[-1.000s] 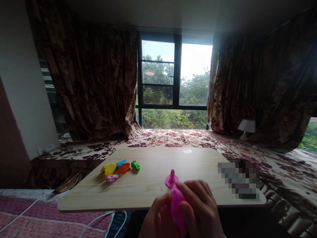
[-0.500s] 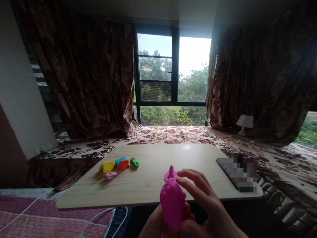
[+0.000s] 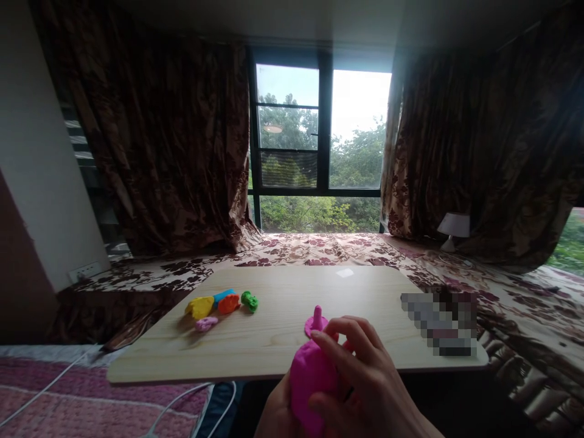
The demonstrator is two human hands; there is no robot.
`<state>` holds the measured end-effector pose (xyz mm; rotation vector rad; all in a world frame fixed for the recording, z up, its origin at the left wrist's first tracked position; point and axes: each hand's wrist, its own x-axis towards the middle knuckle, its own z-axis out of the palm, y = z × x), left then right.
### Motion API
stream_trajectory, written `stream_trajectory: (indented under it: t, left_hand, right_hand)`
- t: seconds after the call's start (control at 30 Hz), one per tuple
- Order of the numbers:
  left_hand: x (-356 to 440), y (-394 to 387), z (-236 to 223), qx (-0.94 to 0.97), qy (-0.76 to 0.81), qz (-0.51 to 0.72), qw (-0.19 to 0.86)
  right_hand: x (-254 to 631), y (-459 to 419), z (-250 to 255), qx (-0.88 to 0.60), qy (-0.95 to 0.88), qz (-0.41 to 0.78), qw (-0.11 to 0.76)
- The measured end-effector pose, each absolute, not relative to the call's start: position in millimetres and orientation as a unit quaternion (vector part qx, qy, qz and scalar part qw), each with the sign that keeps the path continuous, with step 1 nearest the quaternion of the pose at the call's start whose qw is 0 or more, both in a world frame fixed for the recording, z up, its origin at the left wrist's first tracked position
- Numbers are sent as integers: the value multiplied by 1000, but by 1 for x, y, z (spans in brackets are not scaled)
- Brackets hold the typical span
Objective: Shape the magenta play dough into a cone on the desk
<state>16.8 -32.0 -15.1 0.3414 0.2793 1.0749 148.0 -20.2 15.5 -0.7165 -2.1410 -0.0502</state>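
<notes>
Low at the table's near edge, my left hand (image 3: 276,406) is wrapped around a big smooth lump of magenta modelling clay (image 3: 306,372) from below and the left; most of its fingers are hidden. My right hand (image 3: 370,372) curls over the same lump from the right, its fingertips at the top and its thumb against the near face. Just beyond, a flat magenta clay disc with an upright peg (image 3: 317,317) stands on the table; the lump and my right fingers partly overlap it from my viewpoint.
On the left of the wooden table (image 3: 274,353) lie yellow clay (image 3: 199,307), blue clay (image 3: 223,297), orange clay (image 3: 229,303), green clay (image 3: 249,301) and light pink clay (image 3: 206,324). A blurred-out flat object (image 3: 442,325) is at the right edge. A lamp (image 3: 454,226) stands behind.
My right hand has closed in on the magenta lump, its fingers now bent over the top and its thumb on the near side. The lump has tipped and dropped slightly to the left.
</notes>
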Motion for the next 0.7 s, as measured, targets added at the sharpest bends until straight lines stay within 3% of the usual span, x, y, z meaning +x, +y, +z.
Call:
stream_trajectory:
  t: [0.7]
  left_hand:
    - [14,-38,5,24,124,482,867]
  right_hand:
    - [133,-23,13,-295,-852,-78,426]
